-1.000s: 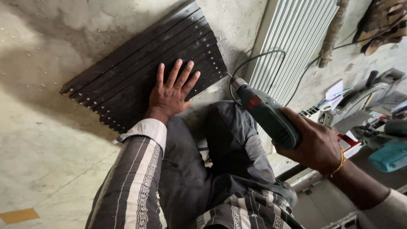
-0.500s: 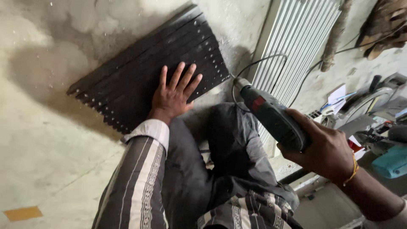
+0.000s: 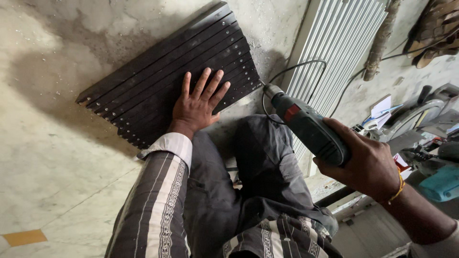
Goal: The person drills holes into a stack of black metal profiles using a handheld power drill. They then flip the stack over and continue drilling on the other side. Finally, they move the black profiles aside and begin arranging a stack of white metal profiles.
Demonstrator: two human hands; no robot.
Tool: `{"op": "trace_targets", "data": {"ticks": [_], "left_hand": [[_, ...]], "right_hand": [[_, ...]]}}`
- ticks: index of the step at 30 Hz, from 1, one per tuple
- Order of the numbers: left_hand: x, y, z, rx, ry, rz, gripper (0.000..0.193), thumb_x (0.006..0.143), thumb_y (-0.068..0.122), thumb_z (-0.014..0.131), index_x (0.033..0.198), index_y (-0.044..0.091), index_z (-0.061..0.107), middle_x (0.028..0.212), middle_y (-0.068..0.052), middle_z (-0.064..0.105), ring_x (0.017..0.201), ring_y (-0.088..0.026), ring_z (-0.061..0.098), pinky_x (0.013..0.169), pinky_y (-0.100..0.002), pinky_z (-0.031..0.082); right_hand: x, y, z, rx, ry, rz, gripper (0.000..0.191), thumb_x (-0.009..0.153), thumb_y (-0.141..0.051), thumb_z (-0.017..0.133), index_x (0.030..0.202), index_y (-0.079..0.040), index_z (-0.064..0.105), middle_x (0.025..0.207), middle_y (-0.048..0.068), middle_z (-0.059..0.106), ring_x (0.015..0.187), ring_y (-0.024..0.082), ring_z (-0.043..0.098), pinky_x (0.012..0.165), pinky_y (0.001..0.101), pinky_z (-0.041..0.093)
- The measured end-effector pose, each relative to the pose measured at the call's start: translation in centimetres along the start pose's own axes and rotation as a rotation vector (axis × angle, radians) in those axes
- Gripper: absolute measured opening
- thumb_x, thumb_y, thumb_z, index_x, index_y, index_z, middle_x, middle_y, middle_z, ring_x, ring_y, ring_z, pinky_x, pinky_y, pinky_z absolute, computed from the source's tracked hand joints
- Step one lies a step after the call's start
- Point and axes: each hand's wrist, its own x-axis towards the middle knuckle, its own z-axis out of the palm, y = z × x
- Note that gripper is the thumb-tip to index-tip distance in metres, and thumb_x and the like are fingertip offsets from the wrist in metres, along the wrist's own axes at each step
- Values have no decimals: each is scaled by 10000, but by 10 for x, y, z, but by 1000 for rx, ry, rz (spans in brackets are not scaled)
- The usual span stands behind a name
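Left hand (image 3: 197,106) lies flat, fingers spread, on a row of dark flat metal bars (image 3: 167,76) w/ small holes along the edges, upper centre on a rough, pale concrete floor (image 3: 52,157). Right hand (image 3: 368,165) is wrapped tight round a grey-green corded drill (image 3: 306,126), centre-right, bit near the bars' right end.

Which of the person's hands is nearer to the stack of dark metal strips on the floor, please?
The left hand: it lies flat on the dark strips. The right hand grips the power drill, off to the side of them.
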Motion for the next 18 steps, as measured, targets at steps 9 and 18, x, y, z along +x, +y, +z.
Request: {"op": "trace_targets", "data": {"ticks": [9, 18], "left_hand": [[-2, -1, 3, -13, 4, -2, 1159, 801, 649, 794, 1708, 284, 171, 1777, -49, 92, 1623, -312, 107, 1270, -659, 114], [-1, -4, -1, -5, -3, 2, 1162, 819, 648, 783, 1718, 282, 143, 1779, -55, 81, 1624, -317, 102, 1274, -649, 125]], "right_hand": [[11, -11, -13, -55, -25, 18, 889, 631, -400, 905, 1427, -232, 547, 938, 154, 772, 787, 350, 769, 685, 475, 626], [30, -44, -37, -177, -64, -177, 874, 644, -391, 881, 1425, -200, 539, 949, 112, 779, 644, 298, 752, 485, 446, 588]]}}
